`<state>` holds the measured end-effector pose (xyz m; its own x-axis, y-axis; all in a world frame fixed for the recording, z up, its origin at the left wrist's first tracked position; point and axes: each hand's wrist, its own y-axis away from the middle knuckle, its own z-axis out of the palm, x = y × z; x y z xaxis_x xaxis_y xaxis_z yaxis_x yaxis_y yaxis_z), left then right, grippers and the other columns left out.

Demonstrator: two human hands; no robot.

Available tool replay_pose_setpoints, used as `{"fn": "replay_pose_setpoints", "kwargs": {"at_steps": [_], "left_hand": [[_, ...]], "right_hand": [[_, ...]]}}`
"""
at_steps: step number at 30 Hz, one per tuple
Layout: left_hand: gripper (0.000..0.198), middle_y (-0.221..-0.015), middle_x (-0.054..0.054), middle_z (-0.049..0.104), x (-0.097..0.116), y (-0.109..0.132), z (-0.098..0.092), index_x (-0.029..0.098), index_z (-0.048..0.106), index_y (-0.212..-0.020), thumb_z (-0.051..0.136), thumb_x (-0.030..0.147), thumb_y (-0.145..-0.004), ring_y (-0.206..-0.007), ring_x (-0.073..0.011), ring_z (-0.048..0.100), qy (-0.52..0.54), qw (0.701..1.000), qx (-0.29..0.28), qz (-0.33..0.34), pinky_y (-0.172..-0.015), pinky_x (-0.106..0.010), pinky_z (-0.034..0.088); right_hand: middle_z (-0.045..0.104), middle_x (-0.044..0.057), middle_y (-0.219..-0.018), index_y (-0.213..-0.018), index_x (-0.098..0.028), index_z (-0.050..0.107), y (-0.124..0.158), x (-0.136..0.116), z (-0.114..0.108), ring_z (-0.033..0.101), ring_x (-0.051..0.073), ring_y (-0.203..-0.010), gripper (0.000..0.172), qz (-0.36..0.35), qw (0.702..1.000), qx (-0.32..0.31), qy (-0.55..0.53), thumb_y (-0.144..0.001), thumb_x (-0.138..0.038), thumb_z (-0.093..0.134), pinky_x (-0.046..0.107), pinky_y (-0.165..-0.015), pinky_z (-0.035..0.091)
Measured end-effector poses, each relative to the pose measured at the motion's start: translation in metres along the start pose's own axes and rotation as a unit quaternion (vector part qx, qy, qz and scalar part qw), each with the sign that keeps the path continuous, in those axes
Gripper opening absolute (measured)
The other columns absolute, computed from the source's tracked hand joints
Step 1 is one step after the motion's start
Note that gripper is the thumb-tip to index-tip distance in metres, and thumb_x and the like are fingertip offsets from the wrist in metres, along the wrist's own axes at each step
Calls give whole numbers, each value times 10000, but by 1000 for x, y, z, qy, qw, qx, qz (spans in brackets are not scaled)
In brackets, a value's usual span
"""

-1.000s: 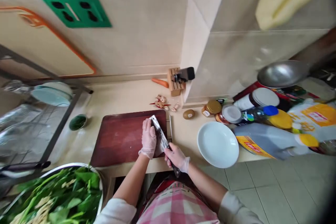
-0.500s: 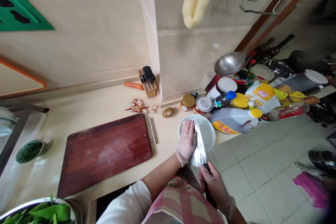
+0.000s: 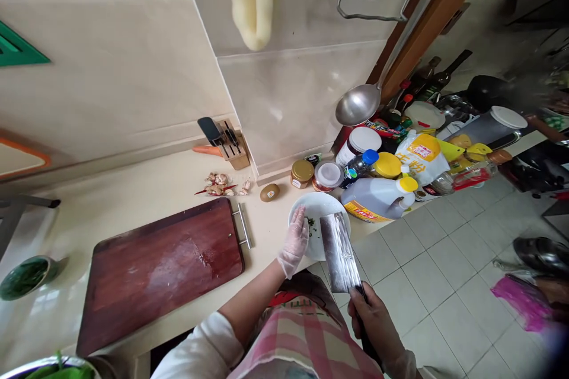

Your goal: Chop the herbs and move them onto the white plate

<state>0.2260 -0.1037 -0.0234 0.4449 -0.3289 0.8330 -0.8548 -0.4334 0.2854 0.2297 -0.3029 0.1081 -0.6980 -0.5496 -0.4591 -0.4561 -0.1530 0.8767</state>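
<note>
Right hand (image 3: 371, 323) gloved, fist wrapped tight around the dark handle of a cleaver (image 3: 340, 251) – wide blade lies flat, tip over the near edge of a white plate (image 3: 326, 204), rest of the blade sticking out past the counter (image 3: 133, 195) edge above the tiled floor (image 3: 444, 272). Left hand (image 3: 294, 241) gloved, fingers loosely together and slightly curled, fingertips touching the plate's left rim; holds nothing. Small bits of chopped green (image 3: 311, 223) sit on the plate just beside the left fingertips, between that hand and the blade. Plate rests at the counter's front edge.

Left of the left hand, well apart – a dark red cutting board (image 3: 164, 269) with a metal handle on its near side. Beyond the left hand: a kiwi (image 3: 269, 192), garlic cloves and a red chilli (image 3: 220, 183), a knife block (image 3: 229, 141) with a carrot (image 3: 207, 150) beside it. Beyond the right hand, just behind the plate: a white jug with a yellow cap (image 3: 377, 198), jars (image 3: 315, 173) and bottles crowded together, a metal ladle (image 3: 358, 105) leaning on the wall. Far left, a green bowl (image 3: 24, 275). Pink plaid apron (image 3: 306, 337) below both hands.
</note>
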Motion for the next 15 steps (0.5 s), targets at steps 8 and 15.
{"fn": "replay_pose_setpoints", "kwargs": {"at_steps": [8,15], "left_hand": [[513,-1518,-156,321,10,-2,19,155,406,-1399,380,160,-887,-1427,-316,200,-73,993,-80,41,-1137,-587,223],[386,-1523,-153,314,26,16,-9,155,637,-1161,579,303,-809,-1407,-396,223,-175,963,-150,143,-1124,-624,178]], "right_hand": [[512,-69,-569,-737,-227,461,7,-7,-8,397,66,-370,398,14,999,19,-23,-739,-611,568,208,-360,303],[510,-45,-573,-690,-235,478,12,-9,-24,401,89,-396,423,18,999,35,11,-723,-644,580,233,-386,321]]}}
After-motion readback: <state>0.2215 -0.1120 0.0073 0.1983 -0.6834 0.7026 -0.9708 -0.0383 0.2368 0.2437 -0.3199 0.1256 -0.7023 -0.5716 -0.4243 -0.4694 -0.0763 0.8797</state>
